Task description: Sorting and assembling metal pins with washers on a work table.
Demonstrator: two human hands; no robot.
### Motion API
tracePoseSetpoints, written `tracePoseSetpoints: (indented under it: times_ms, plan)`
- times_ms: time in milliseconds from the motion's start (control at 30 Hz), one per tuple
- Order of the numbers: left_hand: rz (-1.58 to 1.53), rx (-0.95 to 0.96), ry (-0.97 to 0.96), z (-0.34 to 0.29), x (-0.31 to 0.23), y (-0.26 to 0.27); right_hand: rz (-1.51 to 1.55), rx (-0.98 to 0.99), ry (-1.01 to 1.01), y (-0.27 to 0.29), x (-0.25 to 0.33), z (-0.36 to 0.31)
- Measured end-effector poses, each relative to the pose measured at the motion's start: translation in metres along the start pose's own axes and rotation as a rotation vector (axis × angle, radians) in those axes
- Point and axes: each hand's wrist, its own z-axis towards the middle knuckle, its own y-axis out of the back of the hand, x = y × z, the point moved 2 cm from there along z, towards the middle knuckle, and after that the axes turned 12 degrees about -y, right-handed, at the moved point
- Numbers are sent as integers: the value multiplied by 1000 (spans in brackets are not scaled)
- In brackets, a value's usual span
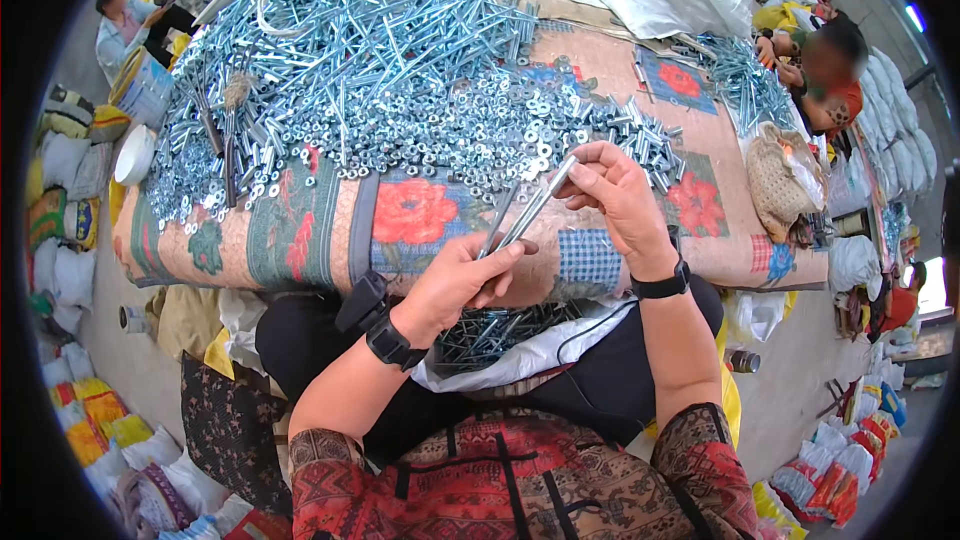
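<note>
Right fingers (pixel 600 152) pinched, thumb against forefinger, on the upper end of the metal rods (pixel 535 205); left fingers (pixel 490 255) curled shut round their lower end; the small bunch slants up between left hand (pixel 455 280) and right hand (pixel 622 202), held in the air just over the desk's (pixel 735 240) near edge; a darker rod sticks out beside the bright ones; step in hand, by my read: working the rods' top end with the right while the left steadies; can't tell from where I stand whether anything is being fitted on or drawn off; next move calls for a firm left grip and a small, exact right pinch, tips kept lined up; below, on the lap, a white sack (pixel 535 354) with darker rods (pixel 490 340) in it; beyond the hands, short metal sleeves (pixel 650 152), then loose nuts and washers (pixel 450 130), then a big heap of long rods (pixel 400 20); far right, a co-worker (pixel 835 85) by another rod pile (pixel 745 80).
</note>
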Motion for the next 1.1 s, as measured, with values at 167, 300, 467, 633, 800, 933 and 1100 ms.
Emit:
tracePoseSetpoints:
  times_ms: [167, 300, 467, 633, 800, 933, 1100]
  plan:
    - [-52, -93, 4, 1, -1, 0, -50, -33, -59, -6, 0, -6]
    - [-150, -287, -46, 4, -4, 5, -48, 46, -91, -32, -22, -9]
    - [-92, -346, -126, -3, -6, 13, -419, 210, -57, -47, -31, -12]
    - [-141, -315, -120, 0, -13, 23, -715, -377, 147, 28, -7, 8]
    - [-164, -342, -110, -4, -15, 25, -1161, -366, 426, 23, -15, 10]
    - [-180, -318, -115, -4, -10, 26, -1234, -418, 444, 23, -16, 9]
    - [-225, -333, -110, -10, -13, 29, -813, -451, 213, 19, -8, 8]
